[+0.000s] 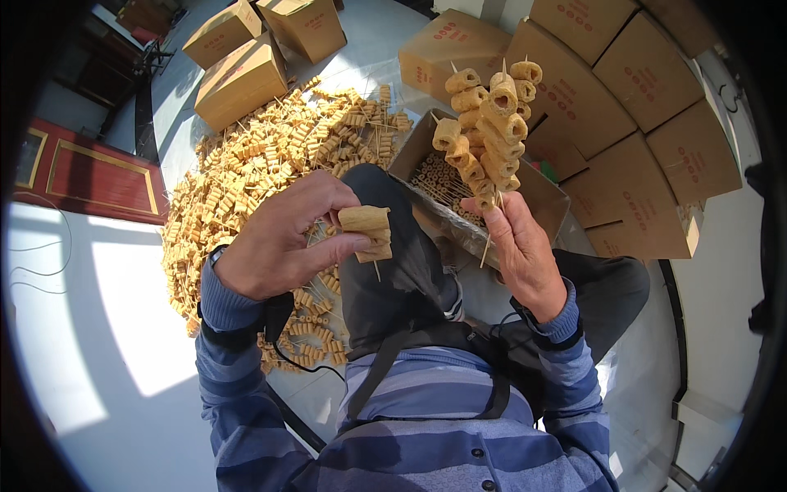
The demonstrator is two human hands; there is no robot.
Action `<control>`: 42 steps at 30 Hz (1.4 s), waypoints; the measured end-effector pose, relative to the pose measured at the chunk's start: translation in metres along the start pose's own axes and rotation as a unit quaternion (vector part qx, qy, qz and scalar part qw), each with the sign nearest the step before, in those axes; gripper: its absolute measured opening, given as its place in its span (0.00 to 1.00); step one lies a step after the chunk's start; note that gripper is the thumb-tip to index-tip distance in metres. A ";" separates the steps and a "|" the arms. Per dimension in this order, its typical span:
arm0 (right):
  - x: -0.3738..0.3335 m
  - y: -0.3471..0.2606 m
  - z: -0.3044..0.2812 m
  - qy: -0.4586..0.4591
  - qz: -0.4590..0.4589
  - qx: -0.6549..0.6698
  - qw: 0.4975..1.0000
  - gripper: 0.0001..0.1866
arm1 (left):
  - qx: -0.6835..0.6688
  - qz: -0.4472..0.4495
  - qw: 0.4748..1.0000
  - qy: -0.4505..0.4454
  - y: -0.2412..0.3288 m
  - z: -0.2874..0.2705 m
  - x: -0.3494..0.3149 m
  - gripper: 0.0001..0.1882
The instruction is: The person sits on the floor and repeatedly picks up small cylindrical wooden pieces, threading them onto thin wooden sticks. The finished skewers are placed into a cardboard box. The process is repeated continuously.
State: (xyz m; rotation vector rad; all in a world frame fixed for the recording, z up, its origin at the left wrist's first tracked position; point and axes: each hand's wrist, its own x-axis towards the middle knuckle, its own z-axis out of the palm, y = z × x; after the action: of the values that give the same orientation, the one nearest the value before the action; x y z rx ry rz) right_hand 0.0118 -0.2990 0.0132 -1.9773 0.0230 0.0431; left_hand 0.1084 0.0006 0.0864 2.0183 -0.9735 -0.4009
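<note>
Seen from the head camera, the person's left hand lies towards nine o'clock, thumb and fingers pinching one tan, rough-skinned skewered food roll, a thin stick showing at its six o'clock side, just off centre towards ten. At three o'clock, the right hand grips by the sticks a bunch of tan, hollow, ring-shaped rolls on pale wooden skewers, fanning up towards one o'clock. Beneath that bunch, at two o'clock, an open brown cardboard box contains more skewers, packed together. A large loose heap of similar tan skewers spreads over the floor at ten o'clock. Further out, closed brown cardboard cartons stand stacked at two.
</note>
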 end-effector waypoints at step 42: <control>-0.069 0.032 0.037 -0.055 0.079 0.210 0.973 0.15 | -0.695 -0.033 0.698 0.169 -0.035 0.152 0.034 0.40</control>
State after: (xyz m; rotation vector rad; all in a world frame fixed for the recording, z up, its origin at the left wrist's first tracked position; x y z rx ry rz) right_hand -0.0594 -0.2782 -0.0278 -1.5430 0.1095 0.2340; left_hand 0.0589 -0.0966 -0.0298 0.6398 -0.1280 -0.5335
